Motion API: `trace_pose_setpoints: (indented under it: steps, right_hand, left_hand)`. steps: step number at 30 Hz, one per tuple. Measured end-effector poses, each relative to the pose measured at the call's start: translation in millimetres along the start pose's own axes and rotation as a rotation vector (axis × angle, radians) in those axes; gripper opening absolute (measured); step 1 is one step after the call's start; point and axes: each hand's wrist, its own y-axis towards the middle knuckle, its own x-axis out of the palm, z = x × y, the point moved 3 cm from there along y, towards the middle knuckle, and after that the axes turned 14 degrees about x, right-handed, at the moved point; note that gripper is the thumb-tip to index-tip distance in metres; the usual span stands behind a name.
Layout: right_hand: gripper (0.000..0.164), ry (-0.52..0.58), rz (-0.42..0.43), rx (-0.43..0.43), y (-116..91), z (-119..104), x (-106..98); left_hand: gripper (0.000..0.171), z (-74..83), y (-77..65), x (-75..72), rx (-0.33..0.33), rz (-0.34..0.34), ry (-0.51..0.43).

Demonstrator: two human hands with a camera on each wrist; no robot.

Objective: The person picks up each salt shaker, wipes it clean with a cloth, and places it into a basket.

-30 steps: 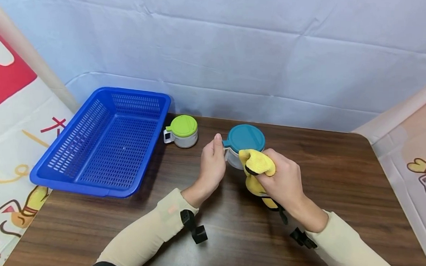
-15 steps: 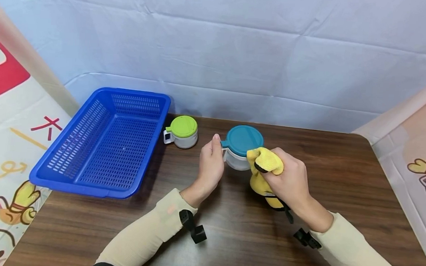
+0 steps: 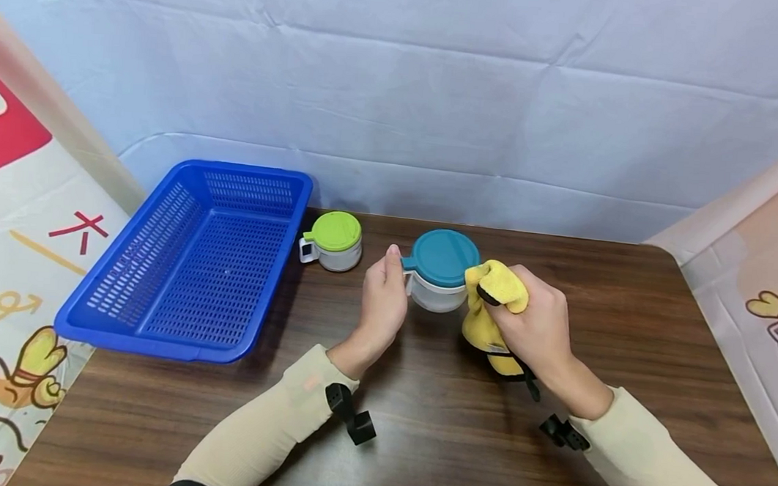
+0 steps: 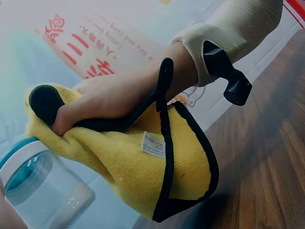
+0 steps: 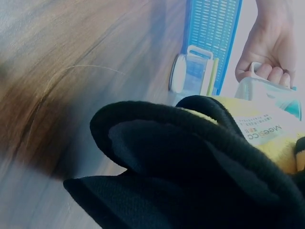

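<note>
My left hand (image 3: 384, 295) grips the handle of a clear jar (image 3: 437, 297) with a teal lid (image 3: 445, 258). In the right wrist view its fingers (image 5: 275, 75) curl through that white handle. My right hand (image 3: 540, 317) clutches a bunched yellow cloth (image 3: 481, 328) with black edging, just right of the jar. In the left wrist view the cloth (image 4: 128, 167) hangs in folds, a white tag on it, and its upper part comes right up to the jar's lid rim (image 4: 24, 155). A smaller jar (image 3: 338, 259) with a green lid (image 3: 335, 231) stands left of my left hand.
A blue perforated plastic basket (image 3: 267, 295) sits on the left of the brown wooden table (image 3: 418, 450), close beside the green-lidded jar. A pale cloth backdrop (image 3: 396, 104) rises behind the table's far edge. Printed cloths hang at both sides.
My right hand and the yellow cloth have moved right, uncovering more of the jar's front. The teal-lidded jar and my left hand have shifted slightly left.
</note>
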Motion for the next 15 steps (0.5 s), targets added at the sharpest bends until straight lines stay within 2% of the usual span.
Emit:
trace_pose_setpoints:
  steps: [15]
  right_hand:
    - [0.009,-0.007,0.050,-0.005,3.9,5.3,-1.5]
  left_hand:
    - [0.051,-1.0,0.4,-0.4,-0.003,-0.011,0.014]
